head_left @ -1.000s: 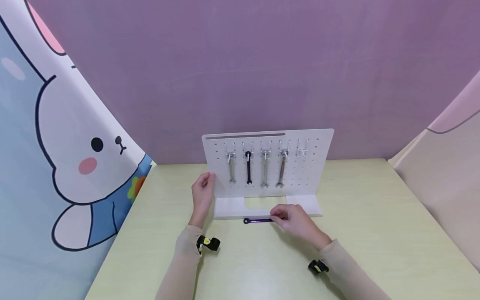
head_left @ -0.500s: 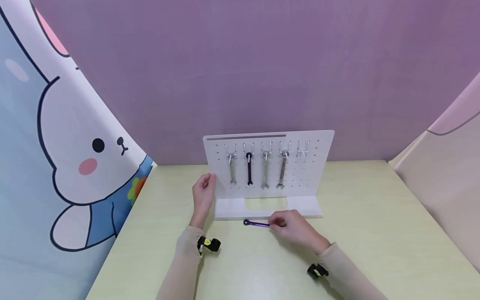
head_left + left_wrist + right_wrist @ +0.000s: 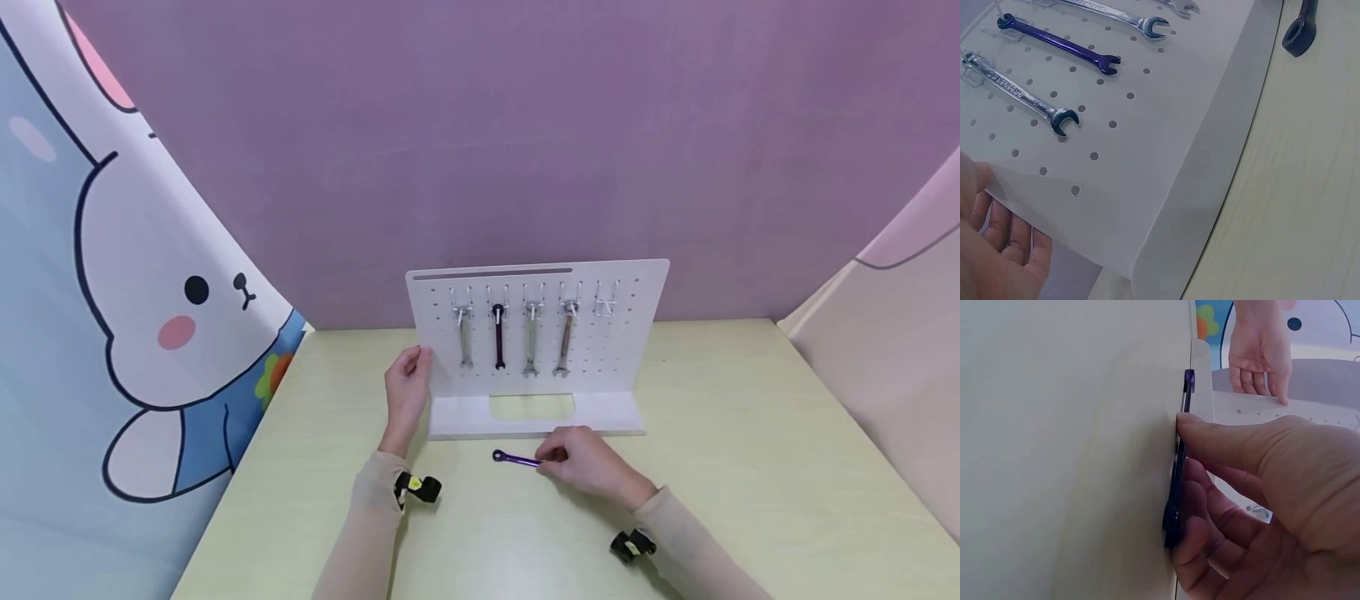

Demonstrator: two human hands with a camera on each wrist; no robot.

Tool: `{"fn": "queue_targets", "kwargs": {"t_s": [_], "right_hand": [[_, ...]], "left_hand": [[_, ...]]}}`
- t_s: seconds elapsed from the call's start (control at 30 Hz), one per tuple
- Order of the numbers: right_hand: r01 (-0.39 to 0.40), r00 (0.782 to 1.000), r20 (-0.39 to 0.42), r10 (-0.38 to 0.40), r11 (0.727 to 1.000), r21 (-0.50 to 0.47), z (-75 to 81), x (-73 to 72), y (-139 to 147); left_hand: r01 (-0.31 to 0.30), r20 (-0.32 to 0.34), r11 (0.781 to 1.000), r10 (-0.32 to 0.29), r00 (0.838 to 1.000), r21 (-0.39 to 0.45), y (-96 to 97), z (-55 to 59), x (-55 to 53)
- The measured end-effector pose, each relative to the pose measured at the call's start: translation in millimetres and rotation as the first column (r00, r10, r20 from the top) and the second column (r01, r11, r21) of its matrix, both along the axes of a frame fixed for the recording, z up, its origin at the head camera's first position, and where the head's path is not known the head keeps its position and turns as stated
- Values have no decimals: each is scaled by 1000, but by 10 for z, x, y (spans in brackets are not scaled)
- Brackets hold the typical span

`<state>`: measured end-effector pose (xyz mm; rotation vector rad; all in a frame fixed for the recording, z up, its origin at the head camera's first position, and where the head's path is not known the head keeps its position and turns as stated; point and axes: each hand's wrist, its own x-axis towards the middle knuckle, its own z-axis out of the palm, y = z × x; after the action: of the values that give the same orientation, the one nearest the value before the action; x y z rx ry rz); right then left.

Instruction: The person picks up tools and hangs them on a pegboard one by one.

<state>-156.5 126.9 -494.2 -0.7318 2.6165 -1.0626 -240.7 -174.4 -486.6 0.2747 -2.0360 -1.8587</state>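
Note:
My right hand (image 3: 588, 467) pinches a purple combination wrench (image 3: 516, 458) by its shaft, in front of the pegboard's base. In the right wrist view, the thumb lies on the wrench (image 3: 1179, 464) while curled fingers are behind it. My left hand (image 3: 407, 387) grips the left edge of the white pegboard (image 3: 618, 354), thumb on the front face and the other fingers behind. On the board's hooks hang a silver wrench (image 3: 465, 342), a dark purple wrench (image 3: 499, 343) and further silver wrenches (image 3: 531, 346). The rightmost hook (image 3: 604, 307) bears no wrench.
The pegboard's base (image 3: 457, 417) has a cut-out in its middle and stands on a light wooden table (image 3: 750, 450). Behind it hangs a purple cloth (image 3: 525, 150). A rabbit-print cloth (image 3: 135, 317) flanks the left side. Both wrists wear small black cameras (image 3: 424, 488).
My right hand has drawn the purple wrench slightly toward me, away from the pegboard's base; the wrench has tilted a little. My left hand stays at the board's edge.

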Motion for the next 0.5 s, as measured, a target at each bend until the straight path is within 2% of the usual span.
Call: {"fn": "queue_targets", "kwargs": {"t_s": [0.23, 0.5], "right_hand": [[43, 999, -11, -43, 999, 11, -3, 27, -21], [75, 996, 50, -78, 996, 52, -6, 42, -44]], "left_hand": [[11, 18, 1000, -11, 1000, 2, -13, 5, 10], [12, 20, 1000, -12, 1000, 5, -5, -2, 0]]}}
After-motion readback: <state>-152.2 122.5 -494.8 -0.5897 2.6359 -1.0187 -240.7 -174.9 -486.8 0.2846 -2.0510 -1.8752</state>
